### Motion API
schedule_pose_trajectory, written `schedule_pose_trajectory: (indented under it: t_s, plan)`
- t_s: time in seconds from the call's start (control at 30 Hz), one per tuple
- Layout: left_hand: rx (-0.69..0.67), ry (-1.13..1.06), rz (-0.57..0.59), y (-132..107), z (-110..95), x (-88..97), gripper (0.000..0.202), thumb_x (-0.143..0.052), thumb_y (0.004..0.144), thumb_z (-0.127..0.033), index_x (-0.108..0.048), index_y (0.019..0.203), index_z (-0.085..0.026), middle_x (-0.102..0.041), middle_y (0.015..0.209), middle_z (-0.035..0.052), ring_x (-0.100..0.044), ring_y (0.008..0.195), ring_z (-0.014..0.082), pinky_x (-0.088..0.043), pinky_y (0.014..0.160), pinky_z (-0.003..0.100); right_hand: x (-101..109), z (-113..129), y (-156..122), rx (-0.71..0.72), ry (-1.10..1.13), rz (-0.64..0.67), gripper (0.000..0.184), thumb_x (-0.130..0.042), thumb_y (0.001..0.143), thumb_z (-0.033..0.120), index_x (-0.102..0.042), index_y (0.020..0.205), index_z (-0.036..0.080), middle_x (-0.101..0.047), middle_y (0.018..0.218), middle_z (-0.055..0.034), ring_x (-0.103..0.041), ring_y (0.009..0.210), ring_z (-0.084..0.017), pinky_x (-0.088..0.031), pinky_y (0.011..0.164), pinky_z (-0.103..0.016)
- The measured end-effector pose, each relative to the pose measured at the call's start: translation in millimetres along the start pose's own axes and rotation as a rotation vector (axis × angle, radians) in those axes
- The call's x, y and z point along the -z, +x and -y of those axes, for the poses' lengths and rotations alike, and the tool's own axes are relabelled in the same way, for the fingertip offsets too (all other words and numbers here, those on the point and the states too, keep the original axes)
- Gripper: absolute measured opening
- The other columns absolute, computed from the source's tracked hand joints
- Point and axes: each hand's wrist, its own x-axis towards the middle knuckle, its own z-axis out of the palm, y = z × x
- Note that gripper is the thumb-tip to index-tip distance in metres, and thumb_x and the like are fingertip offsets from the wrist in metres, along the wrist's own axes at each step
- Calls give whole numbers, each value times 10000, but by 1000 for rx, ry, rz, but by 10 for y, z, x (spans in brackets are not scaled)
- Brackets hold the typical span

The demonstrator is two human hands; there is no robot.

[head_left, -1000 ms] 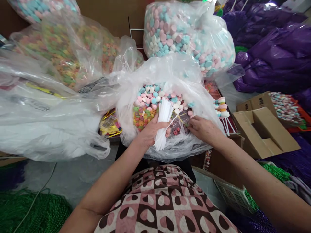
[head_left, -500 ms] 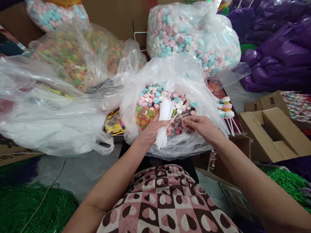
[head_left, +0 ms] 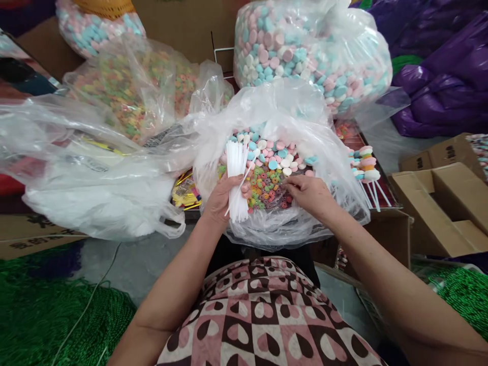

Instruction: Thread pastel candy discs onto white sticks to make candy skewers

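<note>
My left hand (head_left: 224,197) is closed around a bundle of thin white plastic sticks (head_left: 237,162), held upright. One stick slants out of the bundle to the right. My right hand (head_left: 312,195) is to the right, over the open clear bag (head_left: 267,109), with thumb and fingertips pinched together; whatever may be between them is too small to make out. Inside the bag lie small ring gummies (head_left: 267,184) in green, yellow, orange and dark red. Behind them are pink, blue and white marshmallows (head_left: 285,163).
Finished candy sticks (head_left: 368,165) lie at the right table edge. A large bag of marshmallows (head_left: 305,56) and a bag of gummies (head_left: 129,91) stand behind. White plastic bags (head_left: 102,193) cover the left side. An open cardboard box (head_left: 442,203) sits at right.
My left hand has moved left with the stick bundle, away from my right hand. My right hand, earlier near the slanted stick's tip, is now apart from it. The view has shifted slightly.
</note>
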Motion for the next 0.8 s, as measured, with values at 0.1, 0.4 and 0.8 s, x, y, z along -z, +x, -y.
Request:
schedule_pose_trajectory:
  t_s: [0.1, 0.4, 0.8]
  plan:
    - [5, 0, 0, 13, 6, 67, 445, -785, 649, -125, -657, 1070, -186, -632, 825, -1, -483, 546, 44, -394, 464, 167, -33, 120, 63, 20, -27, -2, 257, -552, 945, 263, -778, 1059, 226, -769, 1059, -75, -703, 963, -234, -504, 828, -316]
    - [37, -31, 8, 21, 32, 129, 356, -776, 649, -115, -645, 977, -165, -647, 822, 0, -506, 539, 53, -402, 475, 187, -142, 247, 148, -22, -80, 65, 137, -615, 907, 260, -741, 880, 213, -685, 964, -78, -652, 920, -234, -457, 739, -318]
    - [37, -16, 39, 30, 39, 152, 398, -758, 669, -102, -643, 1043, -178, -649, 811, -13, -524, 534, 50, -421, 483, 179, -2, -92, -155, 73, 369, -14, 108, -647, 780, 227, -754, 783, 236, -777, 885, -42, -713, 847, -239, -545, 828, -377]
